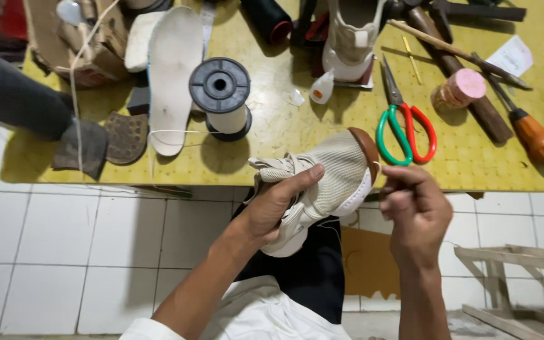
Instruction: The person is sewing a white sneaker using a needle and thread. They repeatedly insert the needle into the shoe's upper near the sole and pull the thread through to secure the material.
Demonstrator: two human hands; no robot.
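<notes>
The person's left hand [276, 208] has its fingers curled firmly around a beige mesh shoe [322, 182], thumb lying across the upper, holding it in the air just in front of the table edge, toe pointing up and to the right. The shoe has a brown toe cap and a white sole edge. The right hand [413, 211] is beside the toe, fingertips pinched closed near the sole edge; what they grip is too small to make out, and a thin thread shows faintly near the shoe.

Beyond the hands lies a yellow worktable [284, 126]. Just past the shoe's toe rest scissors [404, 129] with one green and one red handle. To the left stands a spool of white thread [221, 94] with a dark grey flange, and beside it a white insole [172, 75]. At the far right lies a screwdriver [533, 135] with an orange handle, near a small roll with a pink end [461, 89]. A second pale shoe [351, 38] sits at the back. The floor below is white tile.
</notes>
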